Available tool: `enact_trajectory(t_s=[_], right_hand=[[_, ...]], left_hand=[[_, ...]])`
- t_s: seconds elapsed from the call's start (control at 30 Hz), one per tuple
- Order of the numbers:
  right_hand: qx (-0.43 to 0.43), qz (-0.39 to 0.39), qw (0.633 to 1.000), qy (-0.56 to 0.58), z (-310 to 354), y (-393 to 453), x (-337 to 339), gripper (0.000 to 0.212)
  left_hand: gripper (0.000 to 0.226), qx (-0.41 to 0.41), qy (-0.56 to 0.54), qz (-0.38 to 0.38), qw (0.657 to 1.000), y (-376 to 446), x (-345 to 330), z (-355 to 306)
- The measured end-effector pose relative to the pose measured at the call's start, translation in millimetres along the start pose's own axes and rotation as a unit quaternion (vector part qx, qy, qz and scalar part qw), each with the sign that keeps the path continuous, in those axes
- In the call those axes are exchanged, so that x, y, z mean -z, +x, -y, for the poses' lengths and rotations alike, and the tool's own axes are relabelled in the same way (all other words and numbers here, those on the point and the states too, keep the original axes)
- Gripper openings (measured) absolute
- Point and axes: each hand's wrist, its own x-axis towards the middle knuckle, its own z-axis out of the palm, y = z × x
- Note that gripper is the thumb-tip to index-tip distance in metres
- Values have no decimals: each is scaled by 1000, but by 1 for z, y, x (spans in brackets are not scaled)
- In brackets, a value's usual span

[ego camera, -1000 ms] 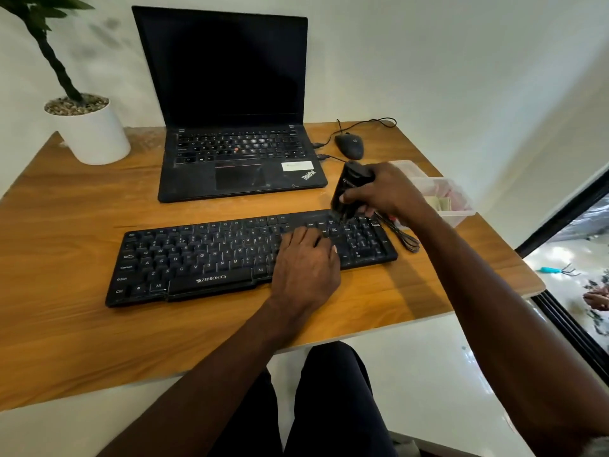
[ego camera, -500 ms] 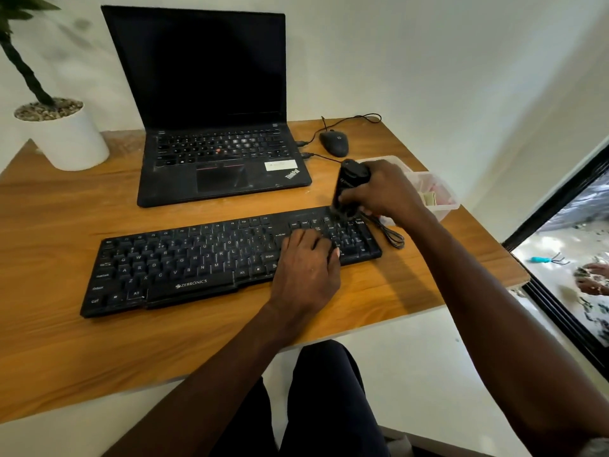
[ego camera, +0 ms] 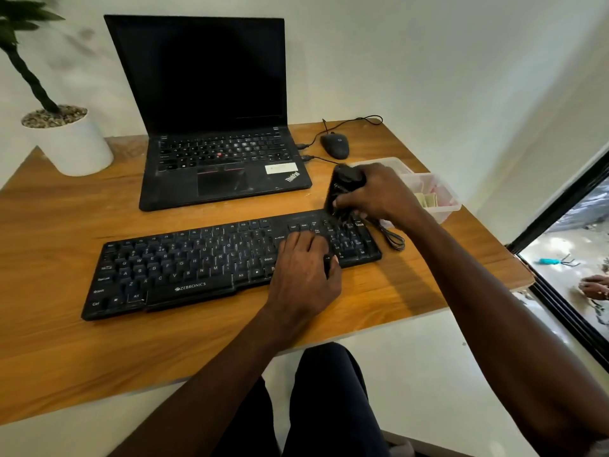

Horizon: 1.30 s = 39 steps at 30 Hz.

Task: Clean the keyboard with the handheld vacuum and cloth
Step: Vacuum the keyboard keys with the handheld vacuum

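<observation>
A black Zebronics keyboard (ego camera: 197,262) lies across the middle of the wooden desk (ego camera: 66,351). My right hand (ego camera: 379,192) grips a small black handheld vacuum (ego camera: 342,186), held upright with its nozzle down on the keys at the keyboard's far right end. My left hand (ego camera: 304,268) rests flat on the right part of the keyboard, fingers straight, pressing it down. I cannot pick out a cloth; folded pale pieces lie in the clear box (ego camera: 441,209) behind my right hand.
An open black laptop (ego camera: 214,150) stands behind the keyboard, with a black mouse (ego camera: 335,145) and cables to its right. A white plant pot (ego camera: 71,143) is at the back left. The desk's right edge drops off near a glass door.
The vacuum has shifted slightly along the keyboard's right end. My head has moved, so the whole scene shifts in view. My left hand stays on the keys.
</observation>
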Motion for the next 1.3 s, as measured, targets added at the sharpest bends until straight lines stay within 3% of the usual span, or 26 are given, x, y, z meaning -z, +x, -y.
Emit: enact_trajectory(t_s=[0.07,0.2,0.3,0.33,0.43,0.47,0.53,0.57,0.67,0.7,0.8,0.93,1.1,1.13,1.23,1.3], right_hand=[[-8,76,997,19,0,0,-1,33],[-19,-30,999,-22,-10,2,10,36],[-22,105,994,28,-9,-4,12,38],[-22,107,994,21,-10,-4,11,37],[-10,-13,998,-56,-15,-1,16,30],[-9,11,999,-44,-16,0,18,30],[-23,135,990,33,-15,-3,20,30],[-22,150,988,34,-15,-5,19,30],[10,-9,996,-90,-21,2,20,30],[17,-24,994,-108,-23,3,22,30],[3,81,996,-38,-26,0,34,27],[-12,122,992,13,-33,-4,46,24],[28,46,998,-14,-41,1,36,28],[24,65,998,-9,-42,-1,40,26],[-12,226,974,-7,-41,-7,62,25],[-16,253,967,-17,-40,-4,68,27]], left_hand=[[25,-1,5,0,1000,0,0,0],[24,-3,8,-2,1000,0,0,0],[27,-9,18,-3,1000,1,-1,-1],[27,-11,21,-3,1000,1,-1,-1],[26,-13,27,-1,1000,1,-2,0],[26,-13,29,-2,1000,1,-2,0],[26,-17,33,-3,999,1,-3,0],[26,-20,34,-3,999,1,-3,0],[27,-24,34,-12,999,1,-2,-1],[28,-24,33,-13,999,1,-2,-1],[30,-23,41,-11,999,0,-2,-2],[28,-23,53,-3,998,1,-4,-1],[28,-24,48,0,999,1,-4,-1],[28,-24,48,1,999,1,-5,-1],[27,-27,55,-1,998,1,-5,-1],[26,-29,58,1,998,1,-4,-1]])
